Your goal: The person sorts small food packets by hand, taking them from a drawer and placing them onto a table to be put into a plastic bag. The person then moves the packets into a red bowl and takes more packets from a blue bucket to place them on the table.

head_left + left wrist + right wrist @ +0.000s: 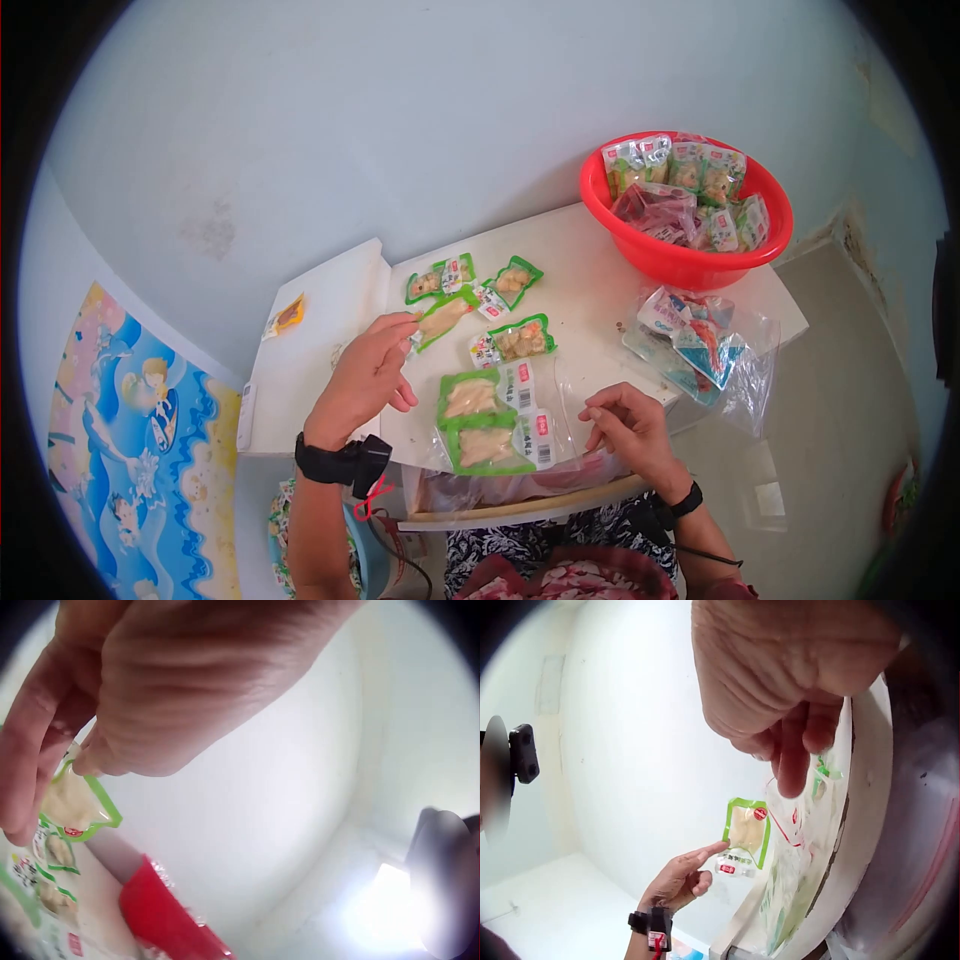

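My left hand (362, 375) pinches a green-edged packet (443, 318) of pale food by its edge. The right wrist view shows this packet (746, 829) upright at the fingertips of the left hand (676, 883). Two similar packets (470, 398) lie one above the other, inside or under a clear plastic bag (562, 400), at the table's front. Beside the bag's right edge is my right hand (635, 432), its fingers bent; whether they grip the film cannot be told. In the right wrist view, the right hand (795, 690) covers part of the bag (784, 817).
Small green packets (523, 340) lie behind the bag. A red basin (680, 268) full of packets stands at the back right, with blue-and-white packs (705, 350) in clear plastic before it. An orange packet (291, 312) is at the left, and an open drawer (530, 512) at the front.
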{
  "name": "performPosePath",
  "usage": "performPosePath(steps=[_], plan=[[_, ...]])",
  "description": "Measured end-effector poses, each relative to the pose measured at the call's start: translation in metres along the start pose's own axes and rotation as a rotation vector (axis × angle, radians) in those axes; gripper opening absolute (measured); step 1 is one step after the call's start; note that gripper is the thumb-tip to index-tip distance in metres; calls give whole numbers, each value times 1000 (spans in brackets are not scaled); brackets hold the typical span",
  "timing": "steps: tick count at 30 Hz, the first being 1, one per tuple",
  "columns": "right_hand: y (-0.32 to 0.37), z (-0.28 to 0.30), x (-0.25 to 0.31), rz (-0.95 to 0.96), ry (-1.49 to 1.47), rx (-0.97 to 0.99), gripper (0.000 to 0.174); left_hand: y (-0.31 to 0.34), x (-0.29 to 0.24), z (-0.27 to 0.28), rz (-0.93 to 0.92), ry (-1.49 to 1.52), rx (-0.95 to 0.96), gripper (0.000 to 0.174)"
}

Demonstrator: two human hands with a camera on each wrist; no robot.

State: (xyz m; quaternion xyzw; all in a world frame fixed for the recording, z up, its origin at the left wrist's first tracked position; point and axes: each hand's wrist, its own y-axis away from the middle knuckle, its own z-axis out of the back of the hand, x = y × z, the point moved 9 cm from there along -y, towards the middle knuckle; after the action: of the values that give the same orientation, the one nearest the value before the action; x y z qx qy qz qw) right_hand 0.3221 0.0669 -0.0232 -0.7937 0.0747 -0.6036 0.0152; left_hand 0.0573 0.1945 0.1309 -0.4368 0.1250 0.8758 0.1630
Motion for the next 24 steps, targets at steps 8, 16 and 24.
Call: performPosePath(steps=[8,16,24], plan=[[30,7,70,212,29,-226,14,62,-62,-41,-162,249,282,36],[41,-81,53,-109,-485,323,71,97,-86,-99,-415,603,719,36],[58,-72,28,-253,-681,291,83,74,-69,-136,-405,616,604,32]])
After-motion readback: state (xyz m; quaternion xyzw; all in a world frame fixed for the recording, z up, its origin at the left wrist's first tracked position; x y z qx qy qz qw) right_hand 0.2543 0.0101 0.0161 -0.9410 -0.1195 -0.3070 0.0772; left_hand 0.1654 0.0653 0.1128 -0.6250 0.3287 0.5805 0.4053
